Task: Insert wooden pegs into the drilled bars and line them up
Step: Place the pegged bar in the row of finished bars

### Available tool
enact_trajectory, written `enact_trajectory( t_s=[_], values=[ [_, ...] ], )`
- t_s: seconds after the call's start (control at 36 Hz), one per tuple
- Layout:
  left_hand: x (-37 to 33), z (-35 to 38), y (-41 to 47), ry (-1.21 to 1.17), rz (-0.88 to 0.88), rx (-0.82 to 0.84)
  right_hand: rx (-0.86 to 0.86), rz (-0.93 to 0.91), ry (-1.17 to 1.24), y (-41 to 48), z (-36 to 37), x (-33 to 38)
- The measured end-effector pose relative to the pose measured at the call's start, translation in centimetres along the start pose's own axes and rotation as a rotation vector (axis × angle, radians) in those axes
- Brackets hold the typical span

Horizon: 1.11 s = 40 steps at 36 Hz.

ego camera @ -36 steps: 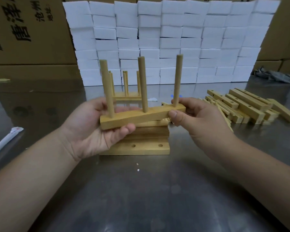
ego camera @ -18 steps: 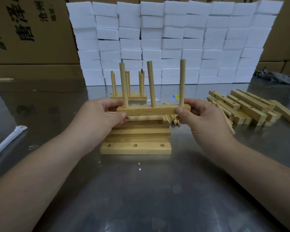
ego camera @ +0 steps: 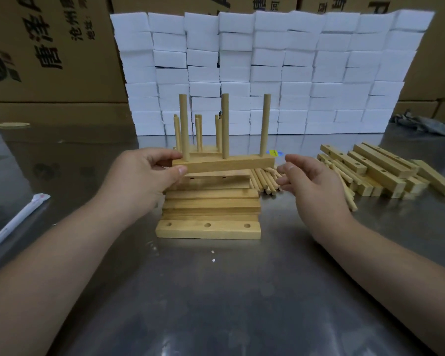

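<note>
Pegged bar (ego camera: pixel 224 163), three pegs (ego camera: pixel 225 125) upright, held above stack of drilled bars (ego camera: pixel 208 229). Left hand (ego camera: pixel 144 176) pinches its left end. Right hand (ego camera: pixel 311 181) loosely spread, empty, just beside its right end.

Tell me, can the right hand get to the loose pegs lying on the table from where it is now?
Probably yes. The right hand is open and empty, just beside the loose pegs, with nothing between them. The pegged bar, held by the left hand, sits above and left of that path.
</note>
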State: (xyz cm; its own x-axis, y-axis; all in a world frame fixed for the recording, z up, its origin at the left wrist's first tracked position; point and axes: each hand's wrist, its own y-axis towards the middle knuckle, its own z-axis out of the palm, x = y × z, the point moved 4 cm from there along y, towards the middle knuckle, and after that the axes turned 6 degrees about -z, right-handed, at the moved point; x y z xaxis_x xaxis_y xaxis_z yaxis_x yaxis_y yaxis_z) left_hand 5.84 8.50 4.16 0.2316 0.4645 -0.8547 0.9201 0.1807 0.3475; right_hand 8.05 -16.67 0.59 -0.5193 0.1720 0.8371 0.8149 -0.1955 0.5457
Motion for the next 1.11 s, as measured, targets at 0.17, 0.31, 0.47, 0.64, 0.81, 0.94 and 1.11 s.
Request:
enact_trajectory(
  t_s=[0.17, 0.31, 0.47, 0.64, 0.81, 0.94, 1.11],
  values=[
    [0.5, -0.7, 1.9, -0.084, -0.053, -0.111, 0.019, -0.026, -0.067, 0.0, -0.1, -0.4],
    [0.4, -0.8, 4.9, -0.034, -0.059, -0.109, 0.040, -0.030, -0.075, -0.1, -0.1, -0.5],
    [3.9, -0.1, 8.7, 0.099, -0.119, -0.058, 0.052, -0.016, -0.086, 0.0, 0.1, -0.8],
    [8.8, 0.1, 11.0, 0.360, -0.204, 0.010, 0.079, 0.010, -0.134, 0.0, 0.1, -1.1],
    [10.4, 1.0, 13.6, 0.471, -0.232, 0.061, 0.100, 0.014, -0.143, 0.0, 0.3, -1.0],
    [10.4, 2.4, 15.4, 0.514, -0.215, 0.072, 0.103, 0.037, -0.150, -0.1, 0.2, -1.1],
    [10.9, 3.2, 17.1, 0.584, -0.198, 0.052, 0.107, 0.085, -0.146, -0.2, 0.3, -1.2]
  ],
)
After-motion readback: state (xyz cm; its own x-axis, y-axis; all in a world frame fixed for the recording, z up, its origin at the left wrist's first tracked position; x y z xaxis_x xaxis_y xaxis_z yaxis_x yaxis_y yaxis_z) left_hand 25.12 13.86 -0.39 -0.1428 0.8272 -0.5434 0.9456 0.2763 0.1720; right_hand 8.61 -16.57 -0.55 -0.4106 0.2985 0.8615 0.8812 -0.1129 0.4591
